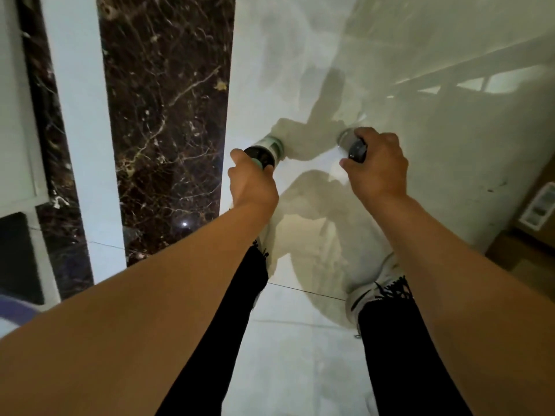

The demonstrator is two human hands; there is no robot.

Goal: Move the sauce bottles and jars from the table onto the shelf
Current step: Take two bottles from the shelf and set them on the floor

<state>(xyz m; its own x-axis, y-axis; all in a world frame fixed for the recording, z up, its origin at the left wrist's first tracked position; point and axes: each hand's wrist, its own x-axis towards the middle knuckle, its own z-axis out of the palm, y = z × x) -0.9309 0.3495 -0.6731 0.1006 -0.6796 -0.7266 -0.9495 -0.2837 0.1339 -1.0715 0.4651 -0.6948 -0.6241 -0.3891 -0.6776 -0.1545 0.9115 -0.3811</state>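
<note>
View is straight down at the floor [300,340]: pale glossy tile, with a dark marble strip [168,115] along its left edge and a box [534,223] at the right edge. No table or shelf in frame, so I'd judge this as mid-carry between them. Black trouser legs and a white shoe [372,283] stand on the tile, which looks slick enough that a slip is the first risk. Both arms are out front, each carrying one container in the air, well apart from each other. Left hand [253,183] has its fingers wrapped round a bottle [265,151] with a pale green label, dark inside, probably sauce; it points forward and lies close to level. Right hand [377,165] is closed over a jar [351,144] with a dark lid, held by the lid end with the glass body pointing away. The body looks clear; I can't tell what's in it. Main worry: the jar hangs from a lid grip, so a loose lid or a sweaty palm drops glass on hard tile. A tilted bottle leaks if its cap isn't tight. Cap state not visible.
</note>
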